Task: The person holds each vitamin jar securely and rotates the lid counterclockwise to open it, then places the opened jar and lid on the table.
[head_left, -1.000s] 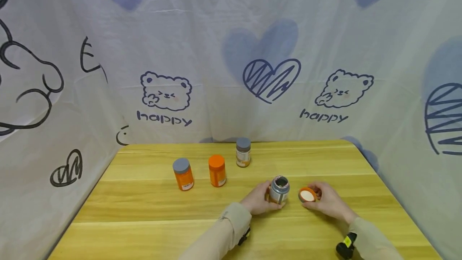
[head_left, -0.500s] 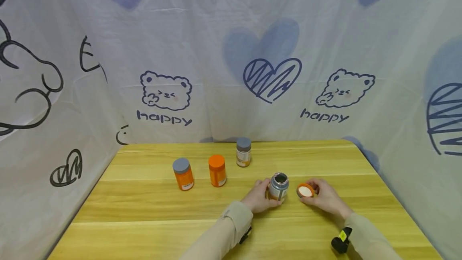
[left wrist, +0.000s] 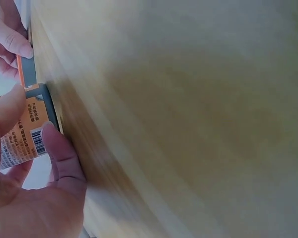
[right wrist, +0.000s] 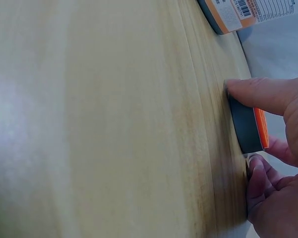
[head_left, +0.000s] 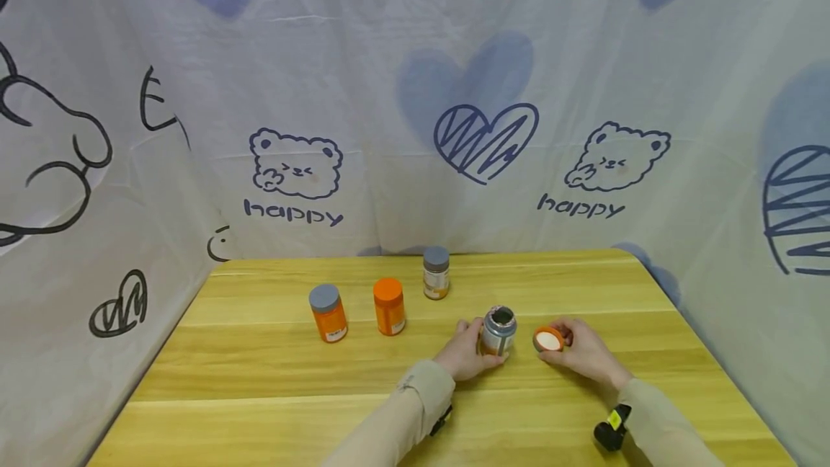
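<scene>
My left hand grips a lidless grey-topped bottle, its dark mouth facing up. Its label with a barcode shows between thumb and fingers in the left wrist view, on the bottle. Just to the right, my right hand holds an upturned screw lid by its sides, white liner up and orange rim on top. Seen from the right wrist, the lid has a grey outer part low against the table, with the thumb along one side and fingers at the other. A narrow gap separates bottle and lid.
Three capped bottles stand further back: an orange bottle with a grey lid, an orange-lidded one and a grey-lidded bottle with a pale label. The wooden table ends at a printed cloth behind.
Compared with a second ago, the bottle and the lid sit slightly further from me, and the lid a little further left, both still held. Over the last half second little has changed.
</scene>
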Demonstrator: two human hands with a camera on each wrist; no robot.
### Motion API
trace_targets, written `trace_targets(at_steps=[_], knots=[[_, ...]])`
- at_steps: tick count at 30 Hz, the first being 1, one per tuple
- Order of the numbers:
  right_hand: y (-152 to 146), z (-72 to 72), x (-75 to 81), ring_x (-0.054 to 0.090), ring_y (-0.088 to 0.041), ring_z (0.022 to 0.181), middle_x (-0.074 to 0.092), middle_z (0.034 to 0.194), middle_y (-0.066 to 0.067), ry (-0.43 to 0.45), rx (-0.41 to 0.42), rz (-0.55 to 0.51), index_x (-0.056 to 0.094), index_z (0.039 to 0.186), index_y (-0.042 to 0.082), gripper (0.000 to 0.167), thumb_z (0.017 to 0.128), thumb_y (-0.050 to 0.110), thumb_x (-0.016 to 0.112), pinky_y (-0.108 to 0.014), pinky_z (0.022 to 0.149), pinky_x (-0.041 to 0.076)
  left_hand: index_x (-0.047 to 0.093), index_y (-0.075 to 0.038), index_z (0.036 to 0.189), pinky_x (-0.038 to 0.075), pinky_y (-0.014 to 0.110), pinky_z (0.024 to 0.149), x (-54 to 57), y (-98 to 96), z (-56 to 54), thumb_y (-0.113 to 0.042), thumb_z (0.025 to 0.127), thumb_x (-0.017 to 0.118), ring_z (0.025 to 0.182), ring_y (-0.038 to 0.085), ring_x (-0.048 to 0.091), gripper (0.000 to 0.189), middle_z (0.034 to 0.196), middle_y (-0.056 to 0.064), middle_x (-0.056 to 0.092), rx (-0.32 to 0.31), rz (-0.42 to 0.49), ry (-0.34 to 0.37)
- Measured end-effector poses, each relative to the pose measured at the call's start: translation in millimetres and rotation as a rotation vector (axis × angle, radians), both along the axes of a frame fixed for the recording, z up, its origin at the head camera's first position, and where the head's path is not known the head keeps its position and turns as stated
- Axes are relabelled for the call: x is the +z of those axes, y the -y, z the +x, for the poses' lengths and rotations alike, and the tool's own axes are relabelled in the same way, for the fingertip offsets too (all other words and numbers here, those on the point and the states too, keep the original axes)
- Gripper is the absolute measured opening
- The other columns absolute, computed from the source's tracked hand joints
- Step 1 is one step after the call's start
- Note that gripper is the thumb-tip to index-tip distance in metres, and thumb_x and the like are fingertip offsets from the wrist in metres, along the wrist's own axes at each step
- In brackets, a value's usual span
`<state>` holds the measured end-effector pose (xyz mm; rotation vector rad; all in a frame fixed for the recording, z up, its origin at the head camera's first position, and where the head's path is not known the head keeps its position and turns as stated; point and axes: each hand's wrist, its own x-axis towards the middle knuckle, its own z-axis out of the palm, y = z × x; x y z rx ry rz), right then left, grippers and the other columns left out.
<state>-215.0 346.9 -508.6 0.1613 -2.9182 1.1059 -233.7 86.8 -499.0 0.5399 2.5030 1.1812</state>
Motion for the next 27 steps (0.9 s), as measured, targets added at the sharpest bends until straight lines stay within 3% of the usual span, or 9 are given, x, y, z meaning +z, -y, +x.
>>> trace_targets(at_steps=[5,7,10,12,18,22,27], knots=[[1.8,-0.1,0.2,0.052,-0.02,0.094,0.061,0.11,-0.014,0.064,-0.056,-0.063,0.057,0.131,-0.004,0.069,0.081,0.034,0.084,-0.027,0.077,0.042,0.035,-0.014,0.149,0.048,0.048,0.105,-5.6,6.2,1.9,-0.028,0.087,0.079,0.122,0.03,0.058,0.078,0.132,0.013,0.047,-0.015,0.03,-0.022],[3.6,0.9,0.2,0.052,-0.022,0.098,0.058,0.113,-0.016,0.075,-0.099,-0.1,0.054,0.135,-0.004,0.069,0.085,0.035,0.08,-0.028,0.08,0.043,0.033,-0.014,0.15,0.052,0.04,0.094,-6.4,10.1,2.3,-0.026,0.086,0.079,0.11,0.023,0.06,0.08,0.135,0.014,0.046,-0.031,0.069,-0.022],[6.1,4.4,2.3,0.051,-0.024,0.1,0.054,0.115,-0.018,0.03,-0.149,-0.14,0.052,0.136,-0.004,0.061,0.093,0.034,0.072,-0.028,0.082,0.043,0.031,-0.014,0.151,0.049,0.028,0.078,-5.7,15.7,2.7,-0.021,0.085,0.076,0.093,0.014,0.056,0.08,0.135,0.013,0.046,-0.052,0.119,-0.063],[8.2,6.9,5.3,0.049,-0.022,0.098,0.052,0.113,-0.018,-0.026,-0.174,-0.185,0.051,0.135,-0.004,0.055,0.096,0.03,0.069,-0.026,0.08,0.043,0.032,-0.015,0.151,0.045,0.023,0.072,-2.0,19.6,3.4,-0.017,0.085,0.074,0.087,0.012,0.053,0.078,0.136,0.012,0.046,-0.059,0.133,-0.119],[25.6,11.6,21.5,0.051,0.001,0.09,0.057,0.106,-0.01,-0.211,-0.221,-0.289,0.057,0.127,0.0,0.039,0.098,0.024,0.066,-0.013,0.076,0.045,0.042,-0.018,0.147,0.051,0.03,0.087,21.5,34.8,4.2,-0.014,0.086,0.07,0.107,0.019,0.06,0.067,0.135,0.008,0.053,-0.002,0.116,-0.309],[44.4,14.6,37.0,0.056,0.008,0.09,0.062,0.105,-0.008,-0.267,-0.187,-0.364,0.06,0.124,0.001,0.03,0.099,0.018,0.063,-0.01,0.079,0.047,0.049,-0.016,0.141,0.053,0.038,0.095,39.1,45.1,-0.9,-0.012,0.088,0.069,0.115,0.023,0.06,0.057,0.134,0.009,0.058,0.08,0.15,-0.459],[72.3,16.8,56.2,0.059,0.007,0.093,0.064,0.103,0.002,-0.315,-0.156,-0.56,0.06,0.121,-0.006,0.025,0.098,0.005,0.061,-0.01,0.08,0.05,0.056,-0.011,0.133,0.05,0.045,0.102,56.8,60.9,-11.0,-0.009,0.085,0.071,0.123,0.028,0.058,0.051,0.133,0.009,0.06,0.232,0.224,-0.687]])
